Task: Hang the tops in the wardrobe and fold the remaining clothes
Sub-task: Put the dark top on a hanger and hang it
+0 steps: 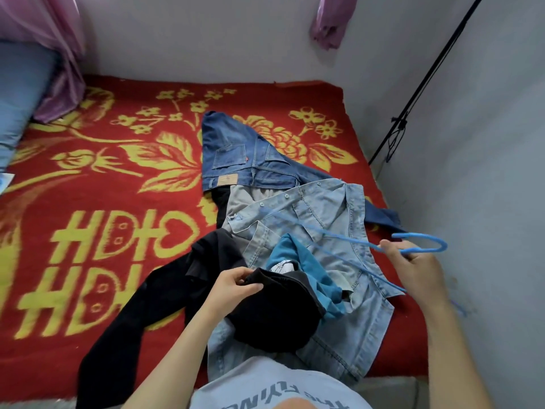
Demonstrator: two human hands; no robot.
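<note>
My left hand point(236, 283) pinches the edge of a black and teal top point(280, 314), lifted above a light denim shirt point(348, 320) spread on the bed. My right hand point(413, 267) grips a blue plastic hanger point(424, 242) near its hook; the hanger's arms reach left across the denim shirt. Dark blue jeans point(236, 154) lie folded further back on the bed. A black garment point(141, 314) stretches out to the left of the pile.
The clothes lie on a red blanket point(103, 202) with yellow flowers and letters. A grey wall point(486, 172) runs close along the right, with a black cord point(413, 104) slanting across it. A blue pillow point(20, 93) and pink curtain point(59, 69) sit at the back left.
</note>
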